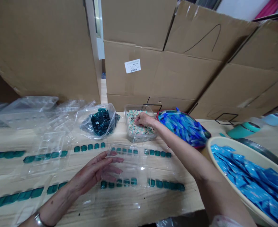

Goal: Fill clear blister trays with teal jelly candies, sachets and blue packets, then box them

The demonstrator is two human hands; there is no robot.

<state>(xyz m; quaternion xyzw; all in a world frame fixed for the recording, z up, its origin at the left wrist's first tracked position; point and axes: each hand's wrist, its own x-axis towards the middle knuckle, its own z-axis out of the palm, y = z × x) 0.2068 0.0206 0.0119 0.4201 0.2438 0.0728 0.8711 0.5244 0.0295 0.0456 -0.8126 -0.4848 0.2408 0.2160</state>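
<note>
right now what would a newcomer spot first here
The bright blue pieces stand out most, heaped in a cream basin at the lower right, with more in a red-edged bag behind it. Next come the rows of teal tiles across the table, where the left hand lies at a clear plastic tray. Farther back, the right hand reaches into a clear tub of pale tiles.

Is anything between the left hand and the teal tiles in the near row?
Yes. A clear plastic tray lies over the middle of the row, and the teal tiles show through it. The left hand rests with its fingertips on the tray's left side, so the tray stands between hand and tiles.
</note>
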